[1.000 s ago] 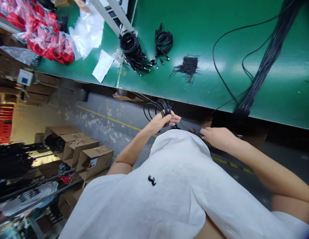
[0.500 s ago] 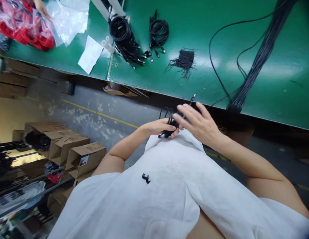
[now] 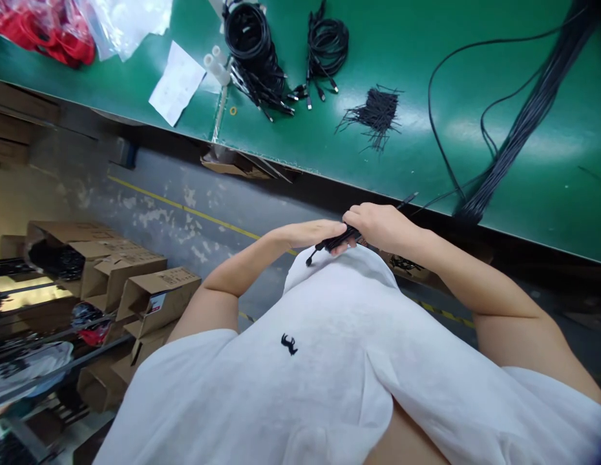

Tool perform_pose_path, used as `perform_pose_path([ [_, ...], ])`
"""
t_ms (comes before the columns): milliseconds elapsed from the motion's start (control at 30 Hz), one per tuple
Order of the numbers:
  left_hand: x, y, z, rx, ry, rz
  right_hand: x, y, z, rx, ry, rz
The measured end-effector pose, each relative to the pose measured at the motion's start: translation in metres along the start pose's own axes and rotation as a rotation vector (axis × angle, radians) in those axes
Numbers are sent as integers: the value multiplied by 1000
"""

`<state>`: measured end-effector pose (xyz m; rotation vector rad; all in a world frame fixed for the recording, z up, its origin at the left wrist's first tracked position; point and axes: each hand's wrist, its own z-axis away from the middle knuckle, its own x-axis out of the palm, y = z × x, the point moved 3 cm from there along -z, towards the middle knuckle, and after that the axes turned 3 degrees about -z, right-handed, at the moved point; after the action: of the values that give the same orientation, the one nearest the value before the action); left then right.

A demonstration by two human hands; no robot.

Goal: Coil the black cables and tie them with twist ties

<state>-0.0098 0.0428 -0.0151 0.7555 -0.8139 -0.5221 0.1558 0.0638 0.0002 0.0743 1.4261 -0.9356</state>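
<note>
A coiled black cable (image 3: 337, 240) is held just in front of my waist, bunched lengthwise between both hands. Its near end hangs out below my left hand (image 3: 320, 234), whose fingers are wrapped round the bundle. My right hand (image 3: 382, 226) is closed over the other end, fingers curled, touching or almost touching the left thumb. A connector end (image 3: 408, 199) sticks out past the right hand toward the bench. Part of the coil is hidden under the fingers.
On the green bench (image 3: 291, 142) lie a pile of black twist ties (image 3: 378, 110), several coiled cables (image 3: 328, 45), a long cable bundle (image 3: 518, 129), a white paper (image 3: 176, 84) and red bagged items (image 3: 43, 32). Cardboard boxes (image 3: 158, 290) stand at left.
My right hand has gone from spread fingers above the coil to closed round it. The cable's loops, round before, are now pressed into a narrow bundle. The view has shifted slightly.
</note>
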Motion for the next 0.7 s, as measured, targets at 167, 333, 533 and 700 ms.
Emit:
perform_pose_path([
  [167,-19,11,-1,151,146,331,-27,8,-29,120,69,-39],
  [333,-21,-3,1,94,174,435,-20,11,-47,181,56,-195],
  [533,-45,5,12,169,368,715,17,39,-53,282,451,-751],
  [700,-72,13,29,382,583,891,77,25,-45,697,922,-1176],
])
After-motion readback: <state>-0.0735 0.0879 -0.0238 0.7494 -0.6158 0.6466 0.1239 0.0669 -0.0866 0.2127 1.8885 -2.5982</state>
